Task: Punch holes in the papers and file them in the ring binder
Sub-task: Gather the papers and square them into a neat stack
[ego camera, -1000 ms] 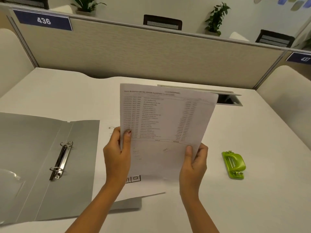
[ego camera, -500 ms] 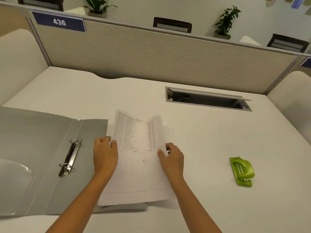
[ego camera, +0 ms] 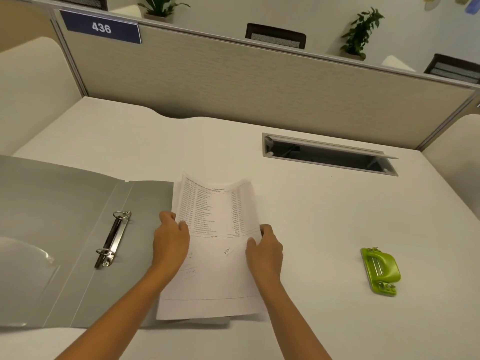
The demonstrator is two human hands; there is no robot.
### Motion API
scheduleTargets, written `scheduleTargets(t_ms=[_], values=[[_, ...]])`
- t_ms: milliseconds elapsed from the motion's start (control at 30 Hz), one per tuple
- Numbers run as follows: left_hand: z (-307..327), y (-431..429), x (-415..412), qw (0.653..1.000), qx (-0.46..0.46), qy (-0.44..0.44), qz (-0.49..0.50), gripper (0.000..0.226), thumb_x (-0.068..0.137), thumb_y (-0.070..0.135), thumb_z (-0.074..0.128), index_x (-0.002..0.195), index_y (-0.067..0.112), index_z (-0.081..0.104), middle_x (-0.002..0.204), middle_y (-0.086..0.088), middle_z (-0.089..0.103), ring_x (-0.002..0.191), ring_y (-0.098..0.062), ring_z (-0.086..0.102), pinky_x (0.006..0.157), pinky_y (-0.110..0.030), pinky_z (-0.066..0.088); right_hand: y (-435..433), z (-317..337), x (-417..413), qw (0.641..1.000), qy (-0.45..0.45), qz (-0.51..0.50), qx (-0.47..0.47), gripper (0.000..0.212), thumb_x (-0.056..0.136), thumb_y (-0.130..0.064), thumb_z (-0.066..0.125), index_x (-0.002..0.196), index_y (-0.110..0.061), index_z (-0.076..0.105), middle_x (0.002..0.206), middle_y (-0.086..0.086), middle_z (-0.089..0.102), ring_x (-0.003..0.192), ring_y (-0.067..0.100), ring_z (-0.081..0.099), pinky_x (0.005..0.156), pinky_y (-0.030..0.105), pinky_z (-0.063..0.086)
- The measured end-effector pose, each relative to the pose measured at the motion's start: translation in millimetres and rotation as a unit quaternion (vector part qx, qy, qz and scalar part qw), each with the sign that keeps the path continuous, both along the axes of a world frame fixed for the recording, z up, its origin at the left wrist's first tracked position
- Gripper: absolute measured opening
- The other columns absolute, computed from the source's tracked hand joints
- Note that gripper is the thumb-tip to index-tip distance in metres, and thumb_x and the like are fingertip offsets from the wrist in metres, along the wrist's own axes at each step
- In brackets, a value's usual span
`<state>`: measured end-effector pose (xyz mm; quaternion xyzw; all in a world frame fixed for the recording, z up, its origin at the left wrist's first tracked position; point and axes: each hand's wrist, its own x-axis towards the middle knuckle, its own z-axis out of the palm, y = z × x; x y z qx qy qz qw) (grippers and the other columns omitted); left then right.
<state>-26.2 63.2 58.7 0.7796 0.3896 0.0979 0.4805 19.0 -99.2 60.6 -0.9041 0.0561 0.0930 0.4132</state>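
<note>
A stack of printed white papers [ego camera: 217, 245] lies on the desk in front of me, its far end curling slightly upward. My left hand [ego camera: 170, 242] grips the stack's left edge and my right hand [ego camera: 265, 249] grips its right edge. Left of the papers a grey ring binder [ego camera: 65, 229] lies open flat, its metal two-ring mechanism [ego camera: 113, 239] shut and bare. A green hole punch [ego camera: 380, 271] sits on the desk well to the right, apart from both hands.
The white desk [ego camera: 324, 216] is walled by beige partitions at the back and sides. An open cable hatch [ego camera: 328, 154] is sunk into the desk behind the papers on the right. A sign reading 436 [ego camera: 101, 27] hangs on the back partition.
The papers were held upright in the air a second ago; both hands have lowered them onto the desk and still hold their side edges. The view has tilted down and shifted right.
</note>
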Motion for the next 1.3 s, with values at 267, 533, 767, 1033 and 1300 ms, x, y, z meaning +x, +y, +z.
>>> scheduleTargets(t_ms=[267,533,767,1033,1300], values=[[31,-15,-2,0.97,-0.022,-0.243,0.012,0.032,0.1,0.018,0.043,0.13,0.027,0.036,0.096,0.015,0.065,0.079,-0.002,0.067,0.057,-0.013,0.052,-12,30,-7,0.959,-0.196,-0.049,0.201,0.023,0.096,-0.013,0.054,0.111,-0.028,0.043,0.1,-0.014,0.062,0.085,0.004,0.065,0.066,0.012,0.056],[72,-32,-2,0.895,0.074,-0.44,0.019,0.016,0.099,0.015,0.036,0.11,0.021,0.047,0.086,0.03,0.062,0.073,0.005,0.059,0.058,-0.009,0.045,-25,60,-11,0.883,-0.334,-0.08,0.321,0.041,0.09,-0.012,0.063,0.113,-0.03,0.033,0.113,0.006,0.06,0.102,0.011,0.064,0.078,0.014,0.054],[59,-38,-7,0.888,0.083,-0.451,-0.03,0.018,0.098,0.015,0.03,0.11,0.015,0.044,0.09,0.03,0.062,0.069,0.0,0.058,0.051,-0.018,0.046,-32,47,-25,0.881,-0.307,-0.072,0.353,0.025,0.09,-0.027,0.051,0.11,-0.036,0.039,0.116,-0.009,0.061,0.101,0.005,0.062,0.076,0.016,0.056],[52,-46,-11,0.899,0.12,-0.422,0.003,0.009,0.099,0.024,0.035,0.098,0.027,0.044,0.084,0.028,0.06,0.068,-0.005,0.059,0.052,-0.01,0.045,-36,46,-25,0.885,-0.321,-0.076,0.327,0.008,0.095,-0.025,0.039,0.1,-0.024,0.046,0.104,-0.001,0.063,0.084,-0.001,0.06,0.067,0.01,0.051],[42,-52,-17,0.909,0.116,-0.401,0.0,0.009,0.099,0.022,0.036,0.102,0.024,0.045,0.086,0.016,0.058,0.07,-0.005,0.059,0.052,-0.007,0.046,-37,28,-29,0.904,-0.279,-0.084,0.314,0.018,0.096,-0.024,0.039,0.109,-0.024,0.052,0.107,0.002,0.065,0.087,-0.001,0.061,0.07,0.007,0.05]])
